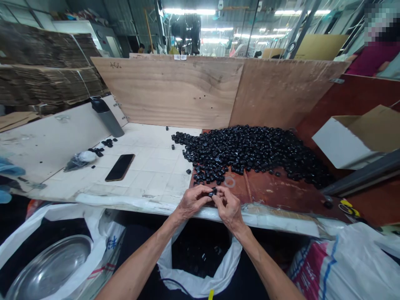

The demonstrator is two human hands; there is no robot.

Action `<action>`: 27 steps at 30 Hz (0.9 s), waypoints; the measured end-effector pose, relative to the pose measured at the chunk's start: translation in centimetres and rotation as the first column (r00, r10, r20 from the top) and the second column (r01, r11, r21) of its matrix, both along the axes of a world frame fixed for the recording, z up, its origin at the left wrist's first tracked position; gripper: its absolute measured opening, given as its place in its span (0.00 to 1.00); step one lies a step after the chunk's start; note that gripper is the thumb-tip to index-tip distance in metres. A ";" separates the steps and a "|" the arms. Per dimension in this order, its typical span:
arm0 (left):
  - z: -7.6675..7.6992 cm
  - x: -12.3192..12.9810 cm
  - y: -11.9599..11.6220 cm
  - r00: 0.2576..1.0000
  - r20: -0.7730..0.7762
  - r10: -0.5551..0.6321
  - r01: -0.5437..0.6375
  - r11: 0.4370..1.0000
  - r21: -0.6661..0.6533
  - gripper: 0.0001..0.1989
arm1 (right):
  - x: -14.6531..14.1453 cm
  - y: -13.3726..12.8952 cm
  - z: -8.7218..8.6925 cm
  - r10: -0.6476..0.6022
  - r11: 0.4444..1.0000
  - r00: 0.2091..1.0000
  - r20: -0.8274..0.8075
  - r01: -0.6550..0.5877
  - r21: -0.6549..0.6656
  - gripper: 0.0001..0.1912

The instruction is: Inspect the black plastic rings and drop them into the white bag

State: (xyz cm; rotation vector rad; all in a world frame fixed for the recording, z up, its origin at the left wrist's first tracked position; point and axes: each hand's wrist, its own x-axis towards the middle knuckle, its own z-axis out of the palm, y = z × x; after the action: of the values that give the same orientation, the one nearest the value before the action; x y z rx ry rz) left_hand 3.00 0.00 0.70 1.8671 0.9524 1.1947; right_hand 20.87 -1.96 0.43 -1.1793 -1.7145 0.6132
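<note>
My left hand and my right hand meet at the table's front edge, and the fingertips of both pinch a small black plastic part. Its exact shape is partly hidden by my fingers. Just beyond my hands, a large heap of similar black parts covers a brown board. A few loose parts lie on the pale tiled surface to the left of the heap. Below my forearms, an open white sack holds more black parts.
A black smartphone and a grey bottle stand on the table's left. Plywood boards wall the back. A steel basin sits in a white bag at lower left. Stacked flattened cardboard rises at far left, and a woven sack lies at lower right.
</note>
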 end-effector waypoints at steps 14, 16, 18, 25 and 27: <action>0.5 -0.1 -0.2 0.998 0.058 0.021 -0.009 0.980 -0.199 0.11 | -0.8 0.7 0.4 0.027 0.998 1.000 0.002 -0.027 -0.058 0.09; 0.6 -0.1 -0.2 0.989 0.147 0.007 0.047 0.930 -0.364 0.12 | -0.3 0.9 0.2 0.119 0.986 0.992 0.050 -0.124 0.109 0.11; 0.7 0.0 -0.2 0.980 0.200 0.007 0.083 0.894 -0.441 0.13 | 0.0 1.1 0.0 0.179 0.960 0.981 0.076 -0.191 0.204 0.12; 0.6 0.1 -0.1 0.999 0.028 0.015 -0.012 0.994 -0.109 0.11 | -0.8 0.9 -0.7 -0.057 0.998 0.988 0.144 0.051 0.044 0.19; 0.6 0.1 -0.1 1.000 0.016 0.016 -0.014 0.996 -0.087 0.11 | -1.0 0.7 -0.4 -0.088 0.996 0.986 0.141 0.090 -0.006 0.20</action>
State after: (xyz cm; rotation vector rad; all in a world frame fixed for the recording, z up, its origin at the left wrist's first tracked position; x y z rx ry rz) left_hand 3.14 -0.14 1.25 1.7819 0.9949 1.1580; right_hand 19.90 -1.23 0.05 -1.3276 -1.7667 0.4970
